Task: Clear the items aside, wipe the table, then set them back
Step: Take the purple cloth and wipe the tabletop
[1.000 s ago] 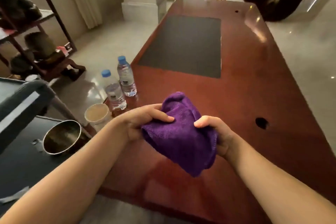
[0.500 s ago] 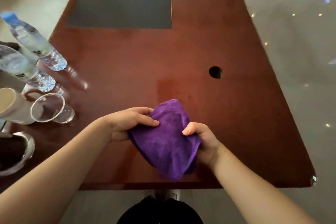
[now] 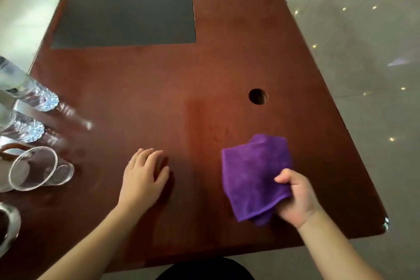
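Note:
A folded purple cloth (image 3: pixel 252 173) lies against the red-brown table (image 3: pixel 172 102) near its front right. My right hand (image 3: pixel 295 200) grips the cloth's near right corner. My left hand (image 3: pixel 143 177) rests flat on the table with fingers spread, a forearm's width left of the cloth, holding nothing. At the left edge stand two clear water bottles (image 3: pixel 29 95) (image 3: pixel 20 127), a clear plastic cup (image 3: pixel 38 169) and a paper cup (image 3: pixel 6 157) half hidden behind it.
A dark grey mat (image 3: pixel 127 4) is set into the table's far middle. A round cable hole (image 3: pixel 257 96) sits right of centre. A metal bowl's rim (image 3: pixel 9 225) shows at the lower left. Glossy floor lies beyond the right edge.
My left hand let go of the cloth and dropped flat onto the table. My right hand carried the cloth to the right and down to the surface. The view tilted down.

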Demonstrator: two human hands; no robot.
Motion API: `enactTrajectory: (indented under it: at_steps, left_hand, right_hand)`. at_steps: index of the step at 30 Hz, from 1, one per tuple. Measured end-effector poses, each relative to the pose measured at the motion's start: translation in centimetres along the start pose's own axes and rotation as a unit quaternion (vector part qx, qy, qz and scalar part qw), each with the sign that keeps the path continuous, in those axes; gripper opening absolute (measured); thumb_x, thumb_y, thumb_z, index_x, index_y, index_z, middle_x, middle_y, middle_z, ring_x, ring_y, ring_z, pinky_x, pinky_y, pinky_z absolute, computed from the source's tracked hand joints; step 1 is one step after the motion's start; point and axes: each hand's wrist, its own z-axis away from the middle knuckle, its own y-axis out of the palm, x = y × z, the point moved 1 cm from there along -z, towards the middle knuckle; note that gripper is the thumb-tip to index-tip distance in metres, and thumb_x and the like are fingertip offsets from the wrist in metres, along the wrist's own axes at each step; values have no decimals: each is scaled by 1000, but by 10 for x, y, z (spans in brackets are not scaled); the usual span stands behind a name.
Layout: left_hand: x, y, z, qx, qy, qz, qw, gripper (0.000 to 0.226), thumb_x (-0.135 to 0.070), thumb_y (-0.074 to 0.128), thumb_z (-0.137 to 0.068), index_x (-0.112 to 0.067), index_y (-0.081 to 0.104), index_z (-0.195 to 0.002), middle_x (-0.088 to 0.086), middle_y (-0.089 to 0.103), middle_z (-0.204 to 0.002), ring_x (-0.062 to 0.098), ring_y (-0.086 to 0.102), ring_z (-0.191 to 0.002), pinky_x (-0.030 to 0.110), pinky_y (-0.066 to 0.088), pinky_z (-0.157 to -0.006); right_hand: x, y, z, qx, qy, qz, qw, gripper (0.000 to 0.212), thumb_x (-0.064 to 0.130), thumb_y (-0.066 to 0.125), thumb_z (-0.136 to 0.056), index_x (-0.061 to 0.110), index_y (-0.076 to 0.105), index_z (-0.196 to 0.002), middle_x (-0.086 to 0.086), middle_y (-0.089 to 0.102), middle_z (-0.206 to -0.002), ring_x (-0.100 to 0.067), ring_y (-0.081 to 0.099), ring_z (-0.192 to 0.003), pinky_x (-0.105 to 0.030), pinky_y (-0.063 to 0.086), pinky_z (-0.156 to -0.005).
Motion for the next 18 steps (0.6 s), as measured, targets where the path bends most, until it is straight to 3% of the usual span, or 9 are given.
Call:
enactTrajectory:
  at_steps: [3,6,7,8,10,12,13,14,18]
  left_hand:
    - [21,21,13,35,-52,-103,993,72,-62,46,-92,-26,31,-152,11,19,-163,30,3,-152,54,6,-119]
    - [25,32,16,21,-69,-119,990,86,-76,22,-84,-27,28,-154,13,16,-164,30,4,-152,53,2,-120]
    - [25,33,16,11,-69,-124,990,87,-75,19,-82,-26,30,-154,14,18,-163,31,6,-152,53,3,-120]
    - [24,34,17,2,-67,-129,989,88,-75,18,-82,-25,31,-153,14,20,-163,31,8,-152,53,3,-119]
    - [24,34,17,-9,-66,-134,989,87,-74,20,-82,-25,33,-152,13,22,-162,30,10,-152,53,5,-120]
    - [25,35,18,-16,-66,-136,988,86,-74,21,-82,-26,33,-152,13,23,-162,30,10,-152,52,5,-120]
    - [25,35,17,-16,-66,-136,988,86,-74,21,-82,-26,33,-152,12,23,-162,29,10,-152,52,4,-120]
    - [26,35,17,-16,-66,-137,988,85,-74,21,-83,-27,33,-152,12,22,-163,28,9,-152,51,4,-121]
    - [28,36,18,-24,-65,-139,988,82,-74,23,-84,-28,33,-152,11,24,-162,27,10,-152,52,6,-121]
  right_hand:
    - [45,-18,4,-79,-148,36,985,37,-3,47,-65,13,69,-90,-9,72,-90,-27,67,-83,-43,50,-84]
    - [73,-28,2,-153,-247,288,913,30,16,59,-72,18,66,-101,0,71,-86,-10,65,-69,-28,51,-65]
    - [74,-27,-2,-166,-268,397,862,39,25,62,-71,21,64,-110,4,72,-90,-4,65,-69,-21,51,-62]
    - [71,-23,-8,-161,-298,489,804,46,28,63,-74,27,59,-120,6,71,-104,0,65,-80,-17,51,-69]
    - [48,-16,-27,-96,-325,657,674,57,31,59,-84,36,45,-139,3,52,-142,-12,51,-125,-25,38,-102]
    - [14,-16,-45,-64,-264,832,483,67,58,45,-86,38,31,-149,-2,24,-161,-26,19,-148,-42,14,-117]
    - [1,-18,-49,-59,-226,882,410,74,72,33,-84,43,21,-151,-1,11,-165,-28,4,-150,-50,5,-118]
    - [-6,-20,-50,-57,-201,901,380,80,83,22,-79,47,13,-151,1,2,-165,-28,-6,-150,-53,-2,-117]
    - [2,-19,-49,-38,-170,900,399,86,93,2,-70,56,8,-147,8,-7,-165,-23,-16,-149,-55,-7,-116]
